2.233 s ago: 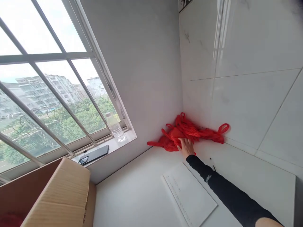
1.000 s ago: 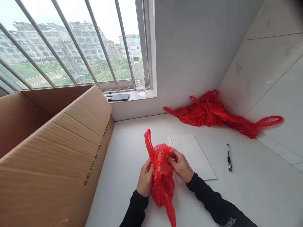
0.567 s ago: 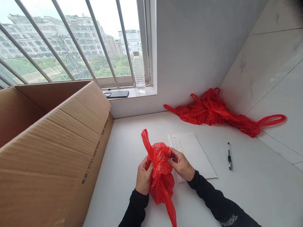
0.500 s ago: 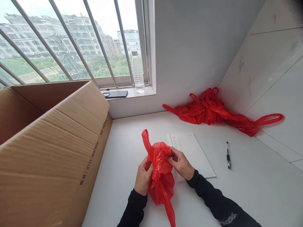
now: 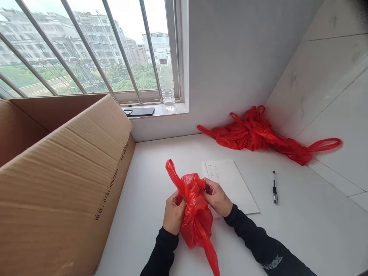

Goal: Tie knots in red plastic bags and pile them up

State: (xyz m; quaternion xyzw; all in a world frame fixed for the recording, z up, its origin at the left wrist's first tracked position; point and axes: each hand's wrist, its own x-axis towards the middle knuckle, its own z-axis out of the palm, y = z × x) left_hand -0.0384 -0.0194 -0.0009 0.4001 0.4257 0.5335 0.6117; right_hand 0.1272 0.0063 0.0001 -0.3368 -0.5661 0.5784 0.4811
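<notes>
A crumpled red plastic bag (image 5: 195, 214) is held between both my hands above the white table (image 5: 301, 230). My left hand (image 5: 173, 212) grips its left side with closed fingers. On the other side, my right hand (image 5: 217, 196) pinches the bag's upper part. One handle loop sticks up to the left and another tail hangs down toward me. A pile of more red plastic bags (image 5: 258, 134) lies in the far corner against the wall.
A large open cardboard box (image 5: 66, 172) stands at the left. A white paper sheet (image 5: 232, 184) lies under my right hand, with a black pen (image 5: 274, 188) to its right. On the windowsill are a phone (image 5: 140, 111) and a water bottle (image 5: 166, 90).
My right hand took one red bag from the corner pile and brought it near me; both hands now hold it. Over the last second the grip shifted only slightly.
</notes>
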